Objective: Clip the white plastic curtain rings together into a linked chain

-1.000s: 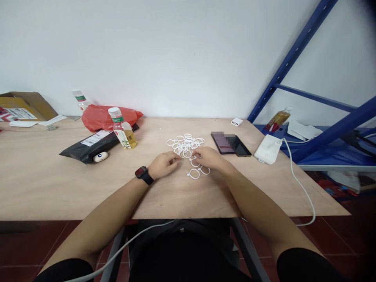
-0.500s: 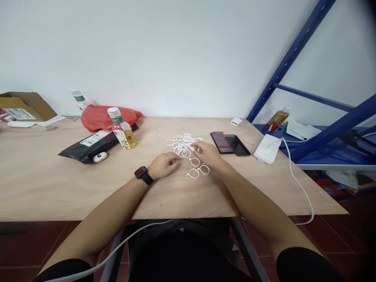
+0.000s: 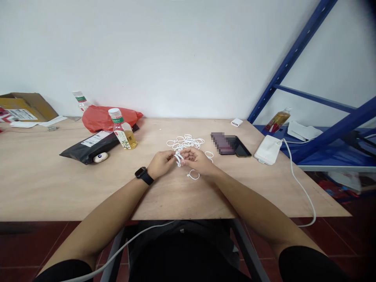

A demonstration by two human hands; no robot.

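Between my two hands I hold white plastic rings [image 3: 178, 159], probably two, tilted up just in front of the pile. My left hand [image 3: 161, 163], with a black watch on its wrist, pinches them from the left. From the right, the thumb and fingers of my right hand [image 3: 197, 160] close on them too. Behind my fingers lies a pile of white rings [image 3: 188, 141], each with a small tab. One loose ring [image 3: 194, 174] lies nearer to me, and others [image 3: 209, 154] rest beyond my right hand, partly hidden by it.
Two phones [image 3: 242, 146] and a white power bank [image 3: 268, 149] with a cable lie to the right. A drink bottle [image 3: 123, 130], a black parcel [image 3: 85, 148] and a red bag [image 3: 100, 116] sit left. A blue rack [image 3: 293, 55] stands on the right.
My right hand has come from the pile toward my left hand, bringing a ring. Both hands now meet on rings raised between them; the loose rings near my right hand have shifted.
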